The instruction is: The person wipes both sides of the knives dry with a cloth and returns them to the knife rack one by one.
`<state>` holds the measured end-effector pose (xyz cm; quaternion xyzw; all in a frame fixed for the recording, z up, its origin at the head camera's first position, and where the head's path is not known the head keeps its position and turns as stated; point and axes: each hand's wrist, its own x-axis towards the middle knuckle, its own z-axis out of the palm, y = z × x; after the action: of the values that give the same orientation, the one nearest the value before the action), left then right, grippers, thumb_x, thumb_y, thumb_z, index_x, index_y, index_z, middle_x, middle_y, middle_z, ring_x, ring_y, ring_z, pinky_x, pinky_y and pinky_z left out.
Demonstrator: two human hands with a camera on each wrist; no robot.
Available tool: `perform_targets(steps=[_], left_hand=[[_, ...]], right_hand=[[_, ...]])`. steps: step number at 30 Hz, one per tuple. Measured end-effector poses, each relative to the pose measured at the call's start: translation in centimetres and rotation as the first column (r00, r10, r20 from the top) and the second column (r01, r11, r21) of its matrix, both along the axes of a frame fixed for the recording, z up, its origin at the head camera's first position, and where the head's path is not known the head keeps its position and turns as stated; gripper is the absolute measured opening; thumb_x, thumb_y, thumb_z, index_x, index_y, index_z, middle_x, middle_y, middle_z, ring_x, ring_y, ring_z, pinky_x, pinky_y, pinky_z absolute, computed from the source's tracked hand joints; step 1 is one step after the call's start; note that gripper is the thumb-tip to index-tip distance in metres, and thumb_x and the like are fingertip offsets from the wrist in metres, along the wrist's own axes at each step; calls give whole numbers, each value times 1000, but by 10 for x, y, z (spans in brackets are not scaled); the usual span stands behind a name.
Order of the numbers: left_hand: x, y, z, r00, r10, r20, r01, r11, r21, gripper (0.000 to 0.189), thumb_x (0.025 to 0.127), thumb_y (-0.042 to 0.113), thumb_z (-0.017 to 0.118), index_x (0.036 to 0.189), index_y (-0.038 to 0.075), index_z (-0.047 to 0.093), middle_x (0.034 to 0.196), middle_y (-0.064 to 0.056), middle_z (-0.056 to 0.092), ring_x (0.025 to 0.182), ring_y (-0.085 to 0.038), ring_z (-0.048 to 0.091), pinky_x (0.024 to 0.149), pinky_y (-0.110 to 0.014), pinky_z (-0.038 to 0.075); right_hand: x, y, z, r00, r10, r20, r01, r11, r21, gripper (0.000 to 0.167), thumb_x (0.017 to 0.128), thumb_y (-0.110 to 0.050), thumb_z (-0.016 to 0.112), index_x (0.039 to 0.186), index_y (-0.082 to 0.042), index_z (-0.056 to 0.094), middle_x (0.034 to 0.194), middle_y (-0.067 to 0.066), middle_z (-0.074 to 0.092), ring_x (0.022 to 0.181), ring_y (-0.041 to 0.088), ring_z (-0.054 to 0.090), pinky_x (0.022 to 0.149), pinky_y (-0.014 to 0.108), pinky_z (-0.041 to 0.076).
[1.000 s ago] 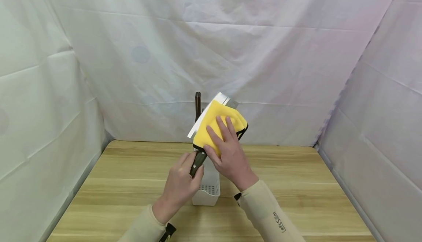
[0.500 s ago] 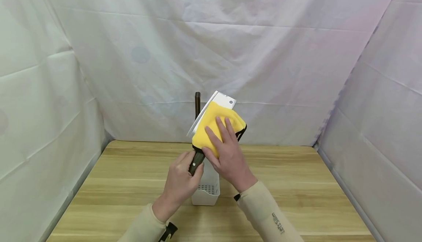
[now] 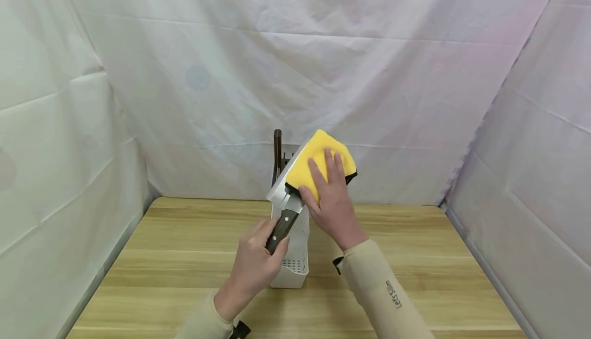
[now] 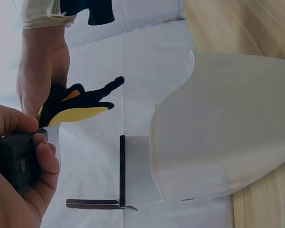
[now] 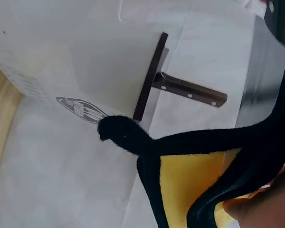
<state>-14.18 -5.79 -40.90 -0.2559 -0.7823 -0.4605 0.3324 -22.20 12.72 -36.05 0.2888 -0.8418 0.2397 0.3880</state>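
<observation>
My left hand (image 3: 258, 249) grips the dark riveted handle (image 3: 282, 231) of a cleaver (image 3: 277, 193), its broad blade tilted up and to the right. Over the blade's far part lies a yellow cloth (image 3: 307, 167) with black edging, covering the tip. My right hand (image 3: 332, 205) presses this cloth on the blade with fingers spread and fairly straight. In the right wrist view the cloth's black-edged folds (image 5: 199, 142) hang beside the bare part of the cleaver blade (image 5: 261, 80). The left wrist view shows my left fingers (image 4: 47, 166) wrapped around the handle.
Behind the hands a white knife holder (image 3: 291, 277) with a perforated bottom stands on the wooden table (image 3: 392, 257). A knife with a dark brown handle (image 3: 277, 149) sticks up from its dark top slot piece (image 4: 122, 171). White curtains (image 3: 392, 98) enclose the table on three sides.
My right hand has slid the yellow cloth up and to the right along the blade. The tip is now covered, and the blade's base by the handle shows. My left hand stays nearly in place.
</observation>
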Motion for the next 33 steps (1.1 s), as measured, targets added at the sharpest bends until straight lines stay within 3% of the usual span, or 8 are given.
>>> perform_targets(steps=[6,14,18,26,33], left_hand=[[1,2,3,991,-39,128,33,998,50,27,85,-3,77,111,-5,72,82,-3,64,62,-4,51,47,-20,45],[1,1,9,962,-110,251,78,988,133,29,91,1,73,120,-5,71,86,-6,66,67,-8,57,52,-24,52],[-1,-1,11,946,-165,277,122,978,168,25,96,4,70,119,-5,71,80,-5,63,64,-7,55,52,-24,49],[-4,-7,14,895,-302,327,226,942,250,9,103,7,61,102,1,69,61,3,53,50,-5,49,43,-25,43],[-4,-6,15,864,-378,333,290,914,284,18,105,6,57,90,-3,63,61,-3,53,49,-7,49,43,-27,44]], right_hand=[[3,2,3,995,17,103,-12,999,-52,68,109,-33,53,158,7,29,166,34,8,156,47,9,119,64,26],[7,-7,4,996,88,25,-87,995,-43,70,112,-44,36,159,7,26,165,34,7,156,47,10,120,61,28],[12,-12,4,993,121,-5,-121,993,-12,70,112,-45,33,157,8,30,164,35,11,154,51,13,118,64,29],[22,-23,3,985,171,-29,-171,985,3,66,112,-45,35,155,5,38,164,34,16,153,53,14,121,62,26],[22,-25,4,984,172,-39,-172,985,0,66,112,-45,36,156,4,37,164,34,17,153,51,15,121,61,25]])
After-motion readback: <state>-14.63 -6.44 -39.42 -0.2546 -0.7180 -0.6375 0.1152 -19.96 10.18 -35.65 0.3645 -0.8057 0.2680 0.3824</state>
